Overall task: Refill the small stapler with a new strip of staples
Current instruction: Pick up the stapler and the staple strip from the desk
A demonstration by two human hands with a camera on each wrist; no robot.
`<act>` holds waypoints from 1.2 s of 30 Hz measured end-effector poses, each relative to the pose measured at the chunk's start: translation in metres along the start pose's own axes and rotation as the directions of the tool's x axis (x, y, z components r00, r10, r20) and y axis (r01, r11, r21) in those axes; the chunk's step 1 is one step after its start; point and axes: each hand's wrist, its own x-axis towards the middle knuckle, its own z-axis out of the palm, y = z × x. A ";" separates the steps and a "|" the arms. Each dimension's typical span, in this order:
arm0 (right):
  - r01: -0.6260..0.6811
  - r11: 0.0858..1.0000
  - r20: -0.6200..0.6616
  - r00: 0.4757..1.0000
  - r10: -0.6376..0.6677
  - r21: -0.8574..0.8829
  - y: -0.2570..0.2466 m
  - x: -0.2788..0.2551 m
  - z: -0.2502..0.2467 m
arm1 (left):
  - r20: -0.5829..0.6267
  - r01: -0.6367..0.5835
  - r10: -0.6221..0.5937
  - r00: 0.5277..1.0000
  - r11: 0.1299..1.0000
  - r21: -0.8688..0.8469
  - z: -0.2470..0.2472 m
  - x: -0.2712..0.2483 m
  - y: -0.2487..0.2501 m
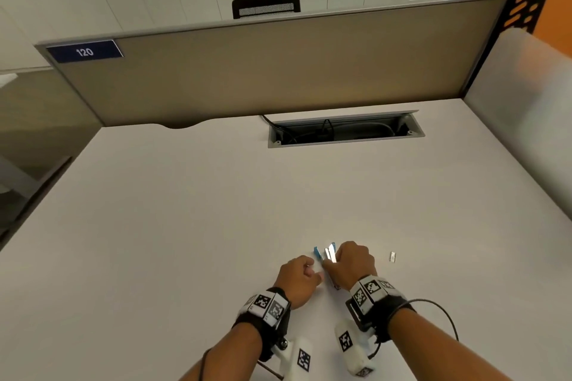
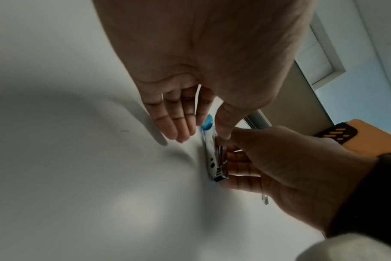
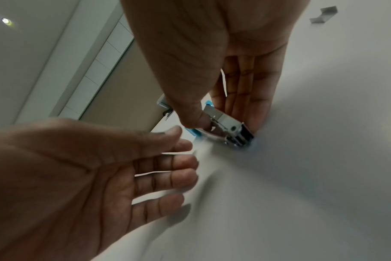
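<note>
The small blue and silver stapler stands swung open on the white desk, its arms fanned apart. My right hand grips it, the thumb on one side and the fingers on the other of the metal magazine. My left hand hovers just left of the stapler with relaxed fingers and holds nothing; its thumb is close against the stapler. A silver strip of staples lies loose on the desk to the right of my right hand, also in the right wrist view.
An open cable tray is cut into the desk at the back. A beige partition closes off the far edge and a pale panel the right side. An orange object sits at the top right.
</note>
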 end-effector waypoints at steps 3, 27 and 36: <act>0.017 0.999 -0.024 1.000 -0.016 0.038 0.002 -0.005 0.001 | 0.011 0.052 -0.051 0.999 0.994 -0.099 -0.004 -0.007 0.004; 0.321 0.816 -0.074 0.942 -0.327 0.481 -0.065 -0.052 -0.008 | -0.126 -0.309 0.283 0.951 0.895 -0.321 -0.079 -0.017 -0.006; 0.292 0.783 -0.028 0.943 -0.332 0.549 -0.089 -0.052 -0.008 | -0.198 -0.402 0.354 0.914 0.854 -0.331 -0.096 -0.016 -0.007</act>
